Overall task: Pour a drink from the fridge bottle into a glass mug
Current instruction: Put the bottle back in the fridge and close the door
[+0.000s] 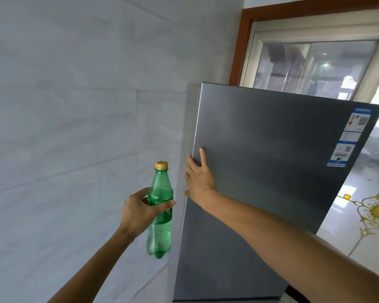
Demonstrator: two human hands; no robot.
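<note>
The green plastic soda bottle with a yellow screw cap [160,211] is upright in mid-air, just left of the fridge, with the left hand [138,212] wrapped around its middle, cap on. The right hand [198,174] lies flat, fingers straight, against the edge of the grey brushed-metal fridge door [271,171]. White marble-look wall tiles [74,106] are behind, and there's a blue-and-white energy label [350,136] on the door's far side.

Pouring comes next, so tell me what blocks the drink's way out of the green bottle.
The yellow cap sits on the bottle, closing its mouth. The left hand holds the bottle upright.
</note>
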